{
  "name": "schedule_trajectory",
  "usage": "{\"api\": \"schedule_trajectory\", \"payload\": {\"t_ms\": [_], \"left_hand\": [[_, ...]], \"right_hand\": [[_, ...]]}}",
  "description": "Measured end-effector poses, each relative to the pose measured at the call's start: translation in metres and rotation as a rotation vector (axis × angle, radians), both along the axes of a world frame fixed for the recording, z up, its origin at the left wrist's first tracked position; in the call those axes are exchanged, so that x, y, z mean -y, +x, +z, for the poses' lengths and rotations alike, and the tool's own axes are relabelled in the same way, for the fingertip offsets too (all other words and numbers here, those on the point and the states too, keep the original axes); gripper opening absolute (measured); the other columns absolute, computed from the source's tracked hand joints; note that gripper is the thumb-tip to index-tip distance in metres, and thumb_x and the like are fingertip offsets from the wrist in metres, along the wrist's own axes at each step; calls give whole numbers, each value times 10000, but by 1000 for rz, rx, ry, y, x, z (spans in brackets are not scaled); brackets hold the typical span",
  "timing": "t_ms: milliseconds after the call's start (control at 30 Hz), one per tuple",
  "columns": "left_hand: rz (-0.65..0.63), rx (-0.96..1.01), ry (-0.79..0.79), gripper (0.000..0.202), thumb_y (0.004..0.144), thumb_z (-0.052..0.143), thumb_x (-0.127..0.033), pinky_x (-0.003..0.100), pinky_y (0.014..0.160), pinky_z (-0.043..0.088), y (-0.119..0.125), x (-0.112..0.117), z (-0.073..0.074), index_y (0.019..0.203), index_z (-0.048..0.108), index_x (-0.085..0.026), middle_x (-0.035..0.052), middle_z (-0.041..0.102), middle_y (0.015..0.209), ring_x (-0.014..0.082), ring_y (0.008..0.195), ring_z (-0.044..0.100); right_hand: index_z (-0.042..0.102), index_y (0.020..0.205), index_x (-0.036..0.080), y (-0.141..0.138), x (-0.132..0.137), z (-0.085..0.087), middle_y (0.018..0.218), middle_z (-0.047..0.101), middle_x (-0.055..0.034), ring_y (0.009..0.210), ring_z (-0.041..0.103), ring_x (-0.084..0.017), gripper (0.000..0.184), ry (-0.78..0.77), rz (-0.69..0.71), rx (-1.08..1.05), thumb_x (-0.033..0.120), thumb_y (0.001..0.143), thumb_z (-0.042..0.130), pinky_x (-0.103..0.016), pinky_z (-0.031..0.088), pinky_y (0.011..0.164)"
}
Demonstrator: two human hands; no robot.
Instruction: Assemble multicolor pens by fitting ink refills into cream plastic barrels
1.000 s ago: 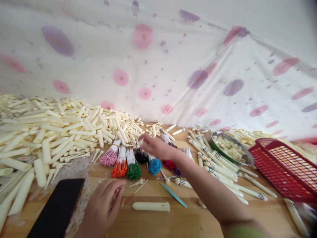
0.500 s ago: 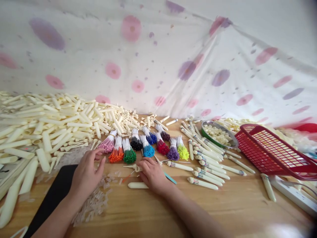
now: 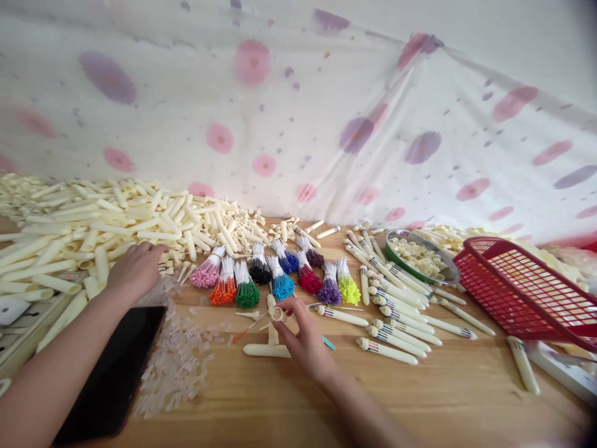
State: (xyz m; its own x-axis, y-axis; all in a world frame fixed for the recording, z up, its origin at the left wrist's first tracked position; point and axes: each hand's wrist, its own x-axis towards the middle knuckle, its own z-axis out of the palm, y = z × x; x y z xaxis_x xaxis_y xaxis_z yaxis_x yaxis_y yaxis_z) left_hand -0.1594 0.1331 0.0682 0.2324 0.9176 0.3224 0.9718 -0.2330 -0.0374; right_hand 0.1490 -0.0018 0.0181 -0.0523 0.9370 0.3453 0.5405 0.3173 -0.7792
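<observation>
My right hand pinches a small cream ring-shaped pen part between thumb and forefinger. Under and beside it lie a long cream pen barrel, a cream pointed tip and a thin orange-ended refill. My left hand is at the near edge of a heap of cream pen barrels, over small cream parts; its fingertips are mostly hidden behind the hand. Bundles of refills stand between and beyond the hands, among them pink, orange, green and light blue ones.
A black phone and scattered clear plastic sleeves lie at left. Multicolour pens spread to the right, before a green-rimmed bowl of cream parts. A red basket and a white power strip are far right.
My left hand has moved left and away from me to the heap, uncovering the phone. My right hand has shifted slightly right and turned, lifting the ring-shaped part into plain view.
</observation>
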Motion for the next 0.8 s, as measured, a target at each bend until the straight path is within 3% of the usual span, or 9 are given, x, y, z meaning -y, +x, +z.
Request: {"api": "schedule_trajectory", "payload": {"t_ms": [167, 333, 433, 500, 567, 633, 733, 800], "left_hand": [[-81, -42, -19, 325, 859, 325, -204, 402, 841, 466, -7, -14, -2, 931, 627, -108, -42, 574, 840, 243, 1025, 579], [-74, -15, 1, 363, 899, 320, -324, 419, 857, 454, 3, -10, 14, 952, 578, -75, 16, 603, 883, 255, 1044, 578], [-54, 155, 3, 351, 901, 361, -336, 432, 800, 483, 28, 23, 16, 1104, 490, -80, 72, 606, 957, 288, 976, 605], [-103, 220, -51, 328, 907, 342, -380, 331, 665, 528, 52, 55, 8, 1081, 495, -149, 37, 632, 870, 211, 780, 654], [-362, 491, -300, 249, 908, 355, -355, 274, 618, 524, 78, 88, -7, 1036, 498, -197, 20, 652, 803, 168, 686, 642], [-518, 668, -497, 193, 911, 355, -298, 229, 608, 514, 99, 114, -22, 1036, 483, -226, -4, 654, 772, 137, 658, 628], [-655, 769, -567, 189, 889, 392, -246, 230, 678, 513, 114, 134, -38, 1047, 495, -241, 10, 671, 877, 143, 757, 637], [-716, 798, -575, 209, 872, 417, -234, 243, 701, 516, 115, 136, -43, 1059, 510, -243, 18, 679, 909, 158, 791, 641]], "right_hand": [[528, 967, 206, 0, 5, -2, 864, 572, -34, 802, 519, -165, 166, -159, -14, -204, 227, 803, 542, -310, 436, 746], [520, 921, 201, 0, 3, -5, 865, 574, -29, 794, 541, -151, 170, -267, 58, -435, 299, 790, 570, -299, 450, 751], [518, 909, 213, 0, 2, -4, 931, 559, -40, 882, 545, -162, 184, -227, 99, -504, 338, 790, 583, -306, 449, 799], [534, 896, 222, 1, 2, -2, 985, 535, -47, 960, 520, -176, 192, -186, 107, -491, 350, 774, 609, -311, 443, 826], [548, 874, 224, 3, 5, 0, 936, 518, -36, 909, 516, -170, 211, -190, 93, -468, 368, 750, 640, -300, 452, 788], [533, 888, 226, 4, 9, 3, 832, 504, -14, 765, 513, -145, 261, -253, 108, -511, 409, 740, 644, -278, 460, 693], [467, 931, 229, 5, 16, 8, 787, 505, -4, 697, 505, -132, 293, -310, 218, -629, 450, 780, 587, -265, 455, 637], [448, 932, 227, 5, 22, 14, 827, 514, -16, 745, 515, -137, 239, -271, 272, -582, 406, 816, 554, -266, 455, 665]]}}
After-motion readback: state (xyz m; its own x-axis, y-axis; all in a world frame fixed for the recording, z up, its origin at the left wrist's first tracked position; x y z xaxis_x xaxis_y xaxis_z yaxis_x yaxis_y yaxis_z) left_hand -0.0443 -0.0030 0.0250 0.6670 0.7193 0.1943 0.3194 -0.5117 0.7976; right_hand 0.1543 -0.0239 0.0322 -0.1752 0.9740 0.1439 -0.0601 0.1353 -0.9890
